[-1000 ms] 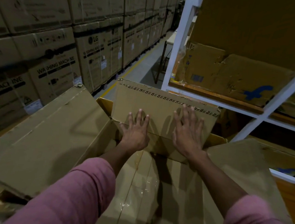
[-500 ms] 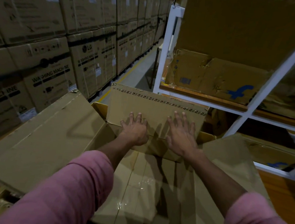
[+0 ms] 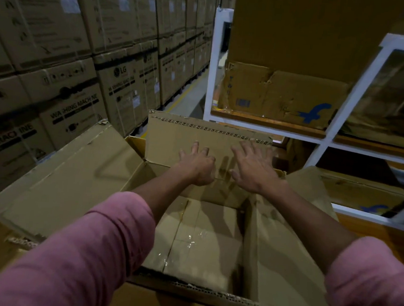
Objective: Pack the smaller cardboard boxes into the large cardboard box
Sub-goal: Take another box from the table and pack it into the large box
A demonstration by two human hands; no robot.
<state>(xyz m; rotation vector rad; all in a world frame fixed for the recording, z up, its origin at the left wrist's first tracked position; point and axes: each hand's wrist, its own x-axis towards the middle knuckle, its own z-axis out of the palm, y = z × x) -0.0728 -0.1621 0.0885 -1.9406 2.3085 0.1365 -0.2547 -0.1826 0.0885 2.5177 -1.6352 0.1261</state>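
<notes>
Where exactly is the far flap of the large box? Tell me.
Head view, centre: the far flap stands up behind the large box, both hands against it, white shelving to its right.

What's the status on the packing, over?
Left hand and right hand open, pressing the far flap. Large cardboard box open, no smaller boxes inside. Nothing blocking the opening.

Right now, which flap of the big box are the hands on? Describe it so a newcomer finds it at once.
Start at the large cardboard box open in front of the person. Its far flap stands up towards the white shelf rack, with the left hand and right hand flat against it. It alone carries a dark printed strip along its top edge.
</notes>
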